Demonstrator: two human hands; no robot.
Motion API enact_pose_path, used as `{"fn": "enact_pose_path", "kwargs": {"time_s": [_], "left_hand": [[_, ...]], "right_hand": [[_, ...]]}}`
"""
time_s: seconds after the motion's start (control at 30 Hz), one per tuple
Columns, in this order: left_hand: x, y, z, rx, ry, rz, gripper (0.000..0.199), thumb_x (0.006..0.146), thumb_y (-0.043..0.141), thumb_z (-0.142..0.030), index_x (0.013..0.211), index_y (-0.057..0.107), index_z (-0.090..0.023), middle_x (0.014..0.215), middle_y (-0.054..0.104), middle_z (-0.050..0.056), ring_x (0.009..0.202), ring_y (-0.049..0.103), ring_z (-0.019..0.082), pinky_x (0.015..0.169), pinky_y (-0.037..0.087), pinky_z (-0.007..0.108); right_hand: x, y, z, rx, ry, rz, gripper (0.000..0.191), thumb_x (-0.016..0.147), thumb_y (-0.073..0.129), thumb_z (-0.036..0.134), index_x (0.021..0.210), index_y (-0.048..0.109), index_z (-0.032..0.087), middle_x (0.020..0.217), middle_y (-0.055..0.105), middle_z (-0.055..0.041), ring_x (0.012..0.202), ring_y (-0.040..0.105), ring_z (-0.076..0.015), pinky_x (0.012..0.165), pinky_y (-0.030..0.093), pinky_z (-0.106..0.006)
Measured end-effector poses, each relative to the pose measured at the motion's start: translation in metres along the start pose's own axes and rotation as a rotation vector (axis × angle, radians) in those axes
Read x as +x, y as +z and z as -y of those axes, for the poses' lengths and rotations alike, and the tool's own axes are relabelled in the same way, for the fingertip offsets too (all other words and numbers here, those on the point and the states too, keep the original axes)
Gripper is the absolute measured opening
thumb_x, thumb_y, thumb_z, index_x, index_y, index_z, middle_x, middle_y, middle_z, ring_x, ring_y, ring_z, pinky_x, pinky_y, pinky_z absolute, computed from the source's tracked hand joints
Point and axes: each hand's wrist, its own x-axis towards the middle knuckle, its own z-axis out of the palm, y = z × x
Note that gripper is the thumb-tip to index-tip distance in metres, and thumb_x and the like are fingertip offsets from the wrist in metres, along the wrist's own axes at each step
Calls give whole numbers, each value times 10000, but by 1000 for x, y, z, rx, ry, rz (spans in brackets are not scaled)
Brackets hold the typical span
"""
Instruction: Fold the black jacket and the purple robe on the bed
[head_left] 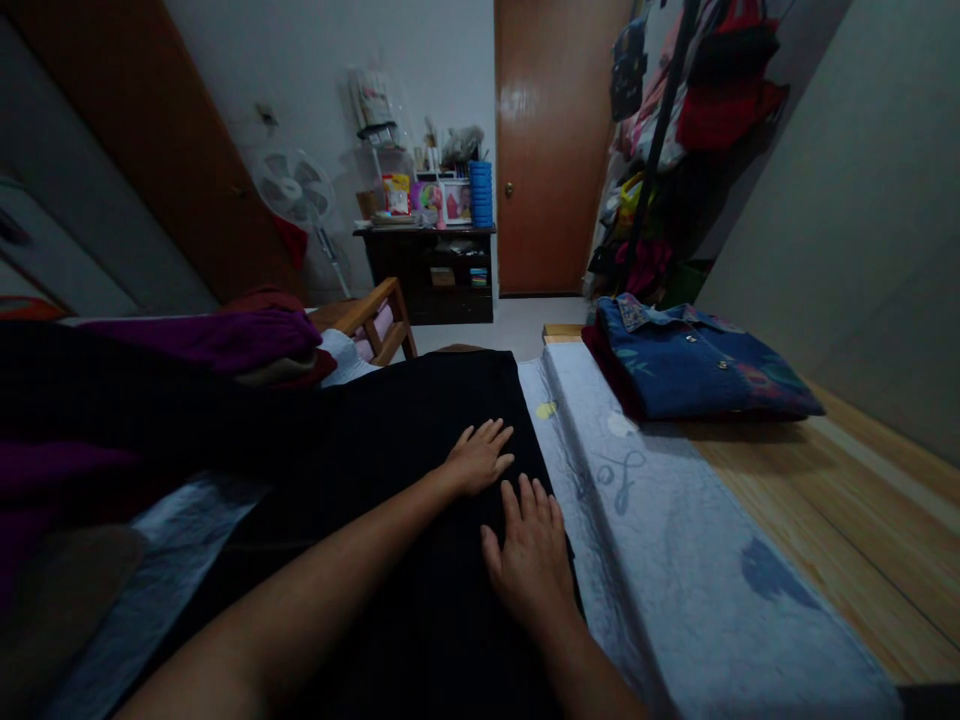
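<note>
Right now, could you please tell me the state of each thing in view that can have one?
Left hand: open, palm down on black cloth
Right hand: open, palm down on black cloth
Black cloth: laid out
Blue shirt: folded, lying on dark red cloth
Purple cloth: heaped
Middle door: shut
Fan: standing; running or not, cannot tell

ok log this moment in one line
left hand: palm down on black cloth | right hand: palm down, same cloth | folded blue garment: at right
</note>
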Motion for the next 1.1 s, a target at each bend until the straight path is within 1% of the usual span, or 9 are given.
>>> {"fn": "enact_pose_path", "kwargs": {"time_s": [0.1, 0.23, 0.37, 0.47, 0.6, 0.67, 0.87, 0.97, 1.1], "left_hand": [[-7, 12, -2, 55, 9, -154, 582, 963, 294, -489, 1493, 303, -248, 1585, 236, 67, 1469, 158, 229, 1173, 145, 469], [-8, 16, -6, 70, -4, -195, 563, 964, 291, -500, 1483, 324, -282, 1577, 268, 42, 1460, 192, 218, 1173, 152, 452], [-8, 15, -6, 68, -8, -203, 556, 965, 301, -493, 1477, 333, -279, 1575, 274, 39, 1459, 194, 209, 1169, 157, 445], [-9, 15, -7, 63, -11, -214, 555, 963, 309, -485, 1474, 340, -269, 1572, 283, 44, 1457, 197, 210, 1169, 156, 439], [-9, 14, -8, 40, -20, -201, 567, 955, 320, -494, 1472, 342, -261, 1571, 284, 56, 1455, 203, 224, 1167, 154, 453], [-9, 14, -9, 33, -26, -194, 564, 953, 320, -497, 1470, 342, -272, 1572, 283, 49, 1456, 202, 218, 1171, 142, 445], [-11, 14, -11, -8, -41, -206, 541, 945, 365, -472, 1454, 365, -290, 1563, 304, 45, 1451, 214, 223, 1173, 131, 448], [-15, 8, -17, -14, -59, -200, 524, 949, 372, -450, 1442, 384, -276, 1557, 314, 67, 1448, 222, 245, 1167, 137, 473], [-31, -4, -33, 3, -107, -129, 489, 962, 360, -360, 1435, 392, -237, 1546, 329, 103, 1436, 254, 262, 1151, 183, 490]], "right_hand": [[0, 1, 0, -9, -7, -10, 626, 911, 441, 487, 1450, 415, 168, 1531, 335, -146, 1428, 240, -312, 1148, 142, -486], [-1, 1, -1, -41, -53, -5, 615, 929, 416, 446, 1463, 381, 143, 1548, 298, -146, 1441, 205, -296, 1147, 112, -509], [-7, -3, 0, -71, -127, 13, 607, 953, 375, 419, 1486, 322, 134, 1561, 272, -122, 1449, 180, -271, 1154, 71, -519], [-17, -6, -1, -82, -167, 49, 623, 953, 386, 457, 1496, 306, 165, 1577, 231, -113, 1457, 154, -270, 1160, 66, -499], [-42, -13, -5, -89, -202, 135, 696, 920, 437, 554, 1510, 273, 225, 1603, 91, -121, 1471, 68, -290, 1161, 59, -490], [-57, -18, -10, -78, -208, 190, 726, 908, 445, 584, 1517, 247, 243, 1605, 56, -116, 1473, 43, -290, 1163, 69, -483], [-96, -34, -23, 17, -231, 334, 655, 943, 383, 546, 1517, 239, 263, 1609, 78, -66, 1476, 54, -242, 1167, 144, -436], [-104, -35, -23, 23, -204, 316, 657, 935, 411, 528, 1514, 252, 262, 1609, 99, -58, 1476, 63, -229, 1172, 136, -426], [-106, -31, -18, 20, -180, 250, 668, 918, 437, 551, 1503, 288, 264, 1609, 119, -59, 1476, 71, -231, 1177, 112, -419]]}}
